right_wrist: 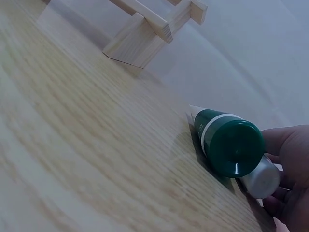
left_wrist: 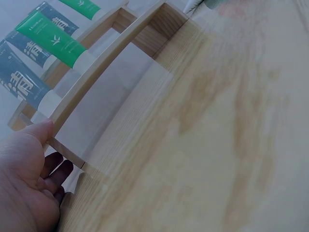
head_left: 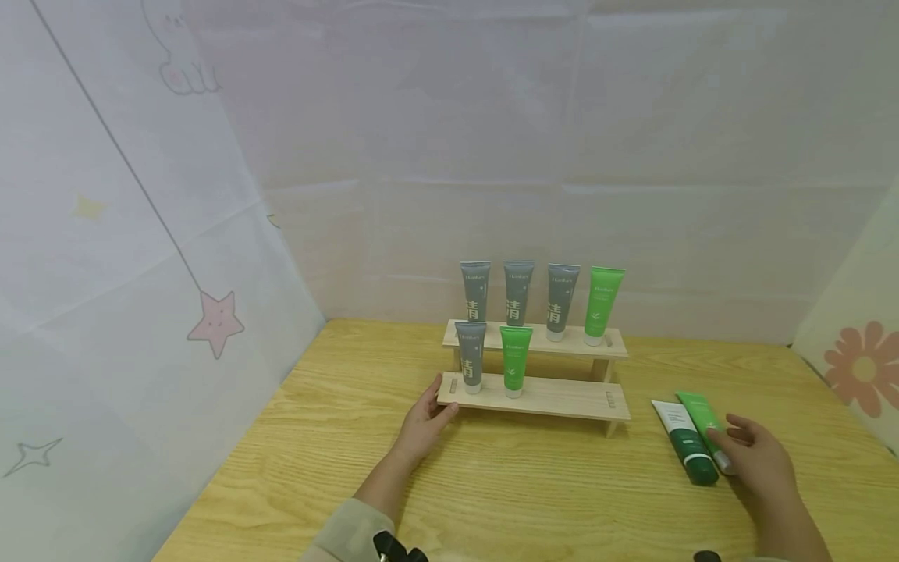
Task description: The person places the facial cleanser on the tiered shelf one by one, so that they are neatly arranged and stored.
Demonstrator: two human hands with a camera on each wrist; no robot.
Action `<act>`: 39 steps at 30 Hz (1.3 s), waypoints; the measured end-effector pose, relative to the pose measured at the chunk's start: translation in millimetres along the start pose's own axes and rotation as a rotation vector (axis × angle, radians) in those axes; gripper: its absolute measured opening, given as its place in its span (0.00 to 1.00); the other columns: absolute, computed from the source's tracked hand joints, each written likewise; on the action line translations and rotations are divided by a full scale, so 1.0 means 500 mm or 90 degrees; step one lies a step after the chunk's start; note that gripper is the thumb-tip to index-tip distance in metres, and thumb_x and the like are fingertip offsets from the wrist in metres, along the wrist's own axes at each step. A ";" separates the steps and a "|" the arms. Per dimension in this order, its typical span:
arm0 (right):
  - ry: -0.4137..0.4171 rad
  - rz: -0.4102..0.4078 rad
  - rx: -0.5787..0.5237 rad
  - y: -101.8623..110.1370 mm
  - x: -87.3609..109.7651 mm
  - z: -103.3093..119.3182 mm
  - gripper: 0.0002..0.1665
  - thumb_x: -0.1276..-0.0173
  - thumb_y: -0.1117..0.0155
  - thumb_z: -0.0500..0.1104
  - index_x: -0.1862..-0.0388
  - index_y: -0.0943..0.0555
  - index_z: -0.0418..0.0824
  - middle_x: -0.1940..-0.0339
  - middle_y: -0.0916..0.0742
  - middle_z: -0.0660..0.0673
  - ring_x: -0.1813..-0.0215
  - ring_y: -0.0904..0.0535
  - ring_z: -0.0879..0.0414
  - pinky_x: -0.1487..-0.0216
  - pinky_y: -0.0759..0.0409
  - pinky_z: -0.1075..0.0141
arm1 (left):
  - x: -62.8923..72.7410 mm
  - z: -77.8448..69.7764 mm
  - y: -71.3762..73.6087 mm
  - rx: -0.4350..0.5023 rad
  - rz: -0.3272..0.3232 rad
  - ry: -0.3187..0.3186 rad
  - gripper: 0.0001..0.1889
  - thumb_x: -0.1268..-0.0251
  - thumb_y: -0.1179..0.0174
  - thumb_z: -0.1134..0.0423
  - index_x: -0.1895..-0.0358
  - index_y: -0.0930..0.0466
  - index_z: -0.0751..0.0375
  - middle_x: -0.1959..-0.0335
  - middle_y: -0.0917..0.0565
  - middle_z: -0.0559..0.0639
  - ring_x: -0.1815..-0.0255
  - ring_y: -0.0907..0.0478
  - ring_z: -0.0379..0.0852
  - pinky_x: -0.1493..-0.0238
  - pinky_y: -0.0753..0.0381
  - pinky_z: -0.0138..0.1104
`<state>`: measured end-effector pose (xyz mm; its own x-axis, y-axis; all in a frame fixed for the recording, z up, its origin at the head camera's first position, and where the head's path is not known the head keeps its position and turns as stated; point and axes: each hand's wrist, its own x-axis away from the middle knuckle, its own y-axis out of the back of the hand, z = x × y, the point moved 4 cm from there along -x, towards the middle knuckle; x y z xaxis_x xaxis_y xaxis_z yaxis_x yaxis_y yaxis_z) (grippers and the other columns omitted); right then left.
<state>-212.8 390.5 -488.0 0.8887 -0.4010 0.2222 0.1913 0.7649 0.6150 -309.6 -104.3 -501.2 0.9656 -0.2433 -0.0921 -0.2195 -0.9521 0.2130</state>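
Note:
My left hand (head_left: 421,425) grips the left end of a two-tier wooden rack (head_left: 562,396), thumb against the lower shelf's front edge. On that shelf stand a grey tube (head_left: 470,351) and a green tube (head_left: 516,359), both cap down. Several grey tubes and one green tube (head_left: 602,304) stand on the upper shelf. To the rack's right, a white and dark green tube (head_left: 684,441) lies flat beside another green tube (head_left: 702,414) with a silver cap (right_wrist: 263,179). My right hand (head_left: 762,460) is over this green tube, thumb across it, other fingers loosely bent at its right side.
The rack stands on a wood-grain table (head_left: 534,492). A pale cloth with printed shapes, among them a pink star (head_left: 216,321) and a flower (head_left: 864,368), hangs behind the table and at its sides.

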 end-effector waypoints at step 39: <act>-0.026 -0.049 -0.226 0.006 0.010 0.007 0.49 0.28 0.45 0.61 0.19 0.56 0.45 0.33 0.32 0.45 0.58 0.31 0.70 0.62 0.18 0.75 | 0.000 0.001 0.000 -0.003 0.000 0.007 0.39 0.27 0.44 0.57 0.21 0.55 0.60 0.24 0.43 0.67 0.28 0.35 0.62 0.32 0.29 0.52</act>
<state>-209.2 389.0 -482.6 0.8501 -0.4785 0.2200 0.3960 0.8562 0.3320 -309.5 -104.3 -501.9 0.9671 -0.2406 -0.0824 -0.2182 -0.9514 0.2172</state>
